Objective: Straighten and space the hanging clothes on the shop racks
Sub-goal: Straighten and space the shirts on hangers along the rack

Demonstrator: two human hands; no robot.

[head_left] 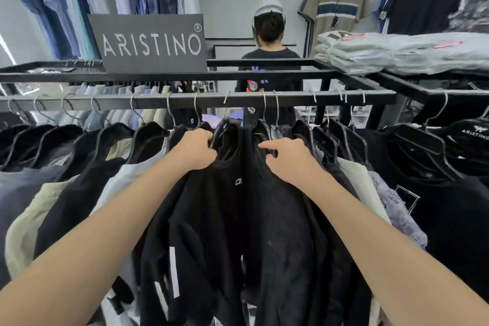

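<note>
Where the black metal rail (pixel 238 99) crosses mid-frame, I log the black T-shirt (pixel 211 206) hanging at its centre: matte knit, small white chest logo. Left hand (pixel 197 149) grips its black plastic hanger (pixel 221 131). Right hand (pixel 288 157), just beside but apart, curls fingers into the neighbouring dark shirt (pixel 280 233) at the collar. Hooks (pixel 264 106) are thin bright wire.

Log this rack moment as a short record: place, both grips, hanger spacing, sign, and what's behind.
place: clothes shop, black rail of hanging tops
left grip: fingers curled on the logo shirt's hanger
right grip: pinching the neighbouring dark hanger
spacing: wider on the left, bunched on the right
sign: ARISTINO, atop the rack
behind: a person facing away; folded stack at upper right
</note>
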